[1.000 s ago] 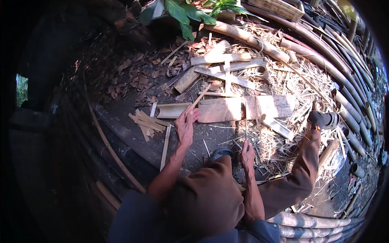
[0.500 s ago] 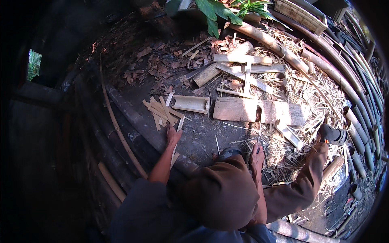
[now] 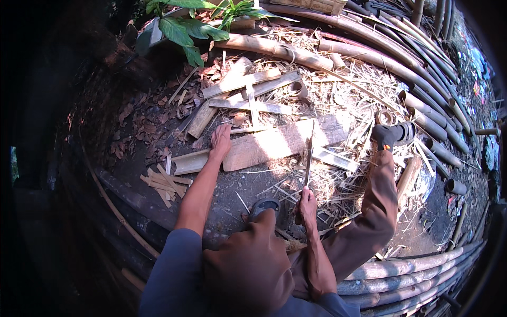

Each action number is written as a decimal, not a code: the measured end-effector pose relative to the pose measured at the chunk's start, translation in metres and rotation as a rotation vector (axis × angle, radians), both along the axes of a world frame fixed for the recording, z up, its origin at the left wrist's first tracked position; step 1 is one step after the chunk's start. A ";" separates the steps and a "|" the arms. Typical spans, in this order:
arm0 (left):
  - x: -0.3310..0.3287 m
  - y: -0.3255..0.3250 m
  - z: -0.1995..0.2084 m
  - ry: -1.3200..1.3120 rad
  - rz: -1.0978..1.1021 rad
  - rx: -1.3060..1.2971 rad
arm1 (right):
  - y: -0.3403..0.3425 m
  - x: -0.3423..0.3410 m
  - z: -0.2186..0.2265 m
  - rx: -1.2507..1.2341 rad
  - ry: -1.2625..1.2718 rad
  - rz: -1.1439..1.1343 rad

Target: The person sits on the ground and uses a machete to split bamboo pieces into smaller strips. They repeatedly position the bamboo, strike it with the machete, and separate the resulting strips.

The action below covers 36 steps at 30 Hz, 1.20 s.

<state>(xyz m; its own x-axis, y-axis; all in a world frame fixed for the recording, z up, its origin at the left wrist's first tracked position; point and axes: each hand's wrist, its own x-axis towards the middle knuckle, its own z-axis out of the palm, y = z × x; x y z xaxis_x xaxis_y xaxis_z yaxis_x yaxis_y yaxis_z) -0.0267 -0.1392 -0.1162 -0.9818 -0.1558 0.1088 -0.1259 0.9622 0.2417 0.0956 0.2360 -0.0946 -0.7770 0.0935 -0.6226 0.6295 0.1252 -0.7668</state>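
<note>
Knife [image 3: 309, 161] in right hand [image 3: 307, 203], fingers closed round handle, pointing twelve o'clock; left hand [image 3: 222, 139] at nine o'clock end of board [image 3: 269, 145], hold unclear; rocking board could deflect cut.

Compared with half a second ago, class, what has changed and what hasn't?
The left hand has moved from beside the strip pile, forward and right, to the left end of the board; whether it grips anything is unclear. The right hand still holds the knife.
</note>
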 end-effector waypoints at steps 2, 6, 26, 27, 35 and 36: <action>-0.014 -0.022 -0.008 -0.176 -0.037 -0.071 | -0.002 0.004 -0.016 0.067 0.122 0.060; -0.028 -0.032 -0.011 -0.119 -0.157 -0.019 | -0.006 0.007 -0.027 0.183 0.206 0.027; 0.046 0.106 0.154 -0.249 0.075 0.746 | -0.051 0.010 0.057 0.228 0.323 0.458; 0.045 0.109 0.158 -0.266 0.072 0.720 | -0.045 0.003 0.048 0.229 0.248 0.426; 0.019 0.112 0.167 -0.299 0.001 0.567 | -0.036 -0.003 0.049 0.317 0.304 0.452; 0.020 0.117 0.171 -0.320 -0.013 0.587 | -0.019 -0.008 0.027 0.325 0.226 0.441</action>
